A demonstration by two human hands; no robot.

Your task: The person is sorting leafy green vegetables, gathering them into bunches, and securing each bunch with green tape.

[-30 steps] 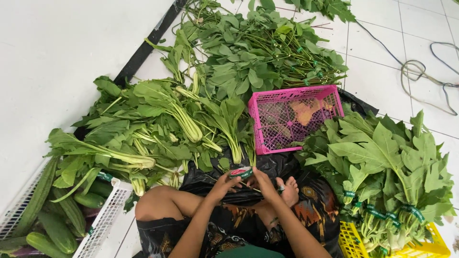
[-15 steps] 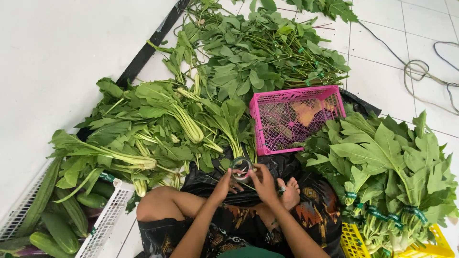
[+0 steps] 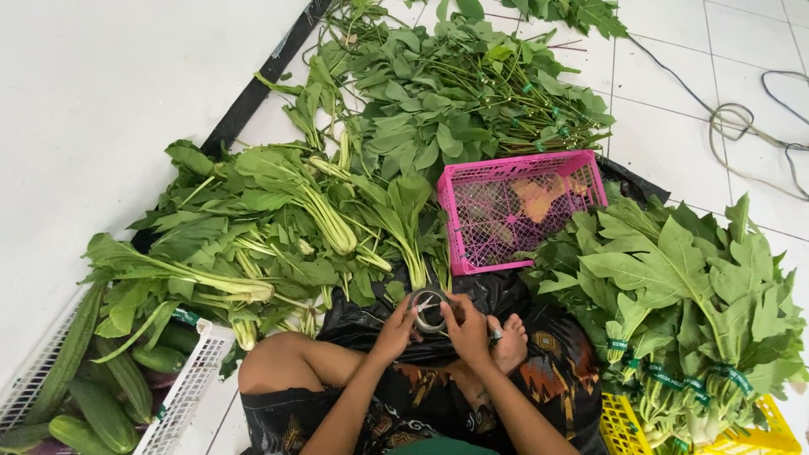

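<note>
Steadying the tape roll (image 3: 429,309), pinched by the left hand (image 3: 394,330), the tape end is best picked loose by the right hand (image 3: 466,330) fingertips, pressed against the rim.

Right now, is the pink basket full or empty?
Almost empty: the pink basket lies tipped, and its mesh shows only a few pale scraps inside.

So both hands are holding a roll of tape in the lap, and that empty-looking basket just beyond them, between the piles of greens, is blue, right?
Not quite: the basket is pink, not blue, as the head view shows. The rest holds: the left hand and right hand hold a roll of tape in the lap, and the basket sits just beyond them between the piles of greens.
</note>
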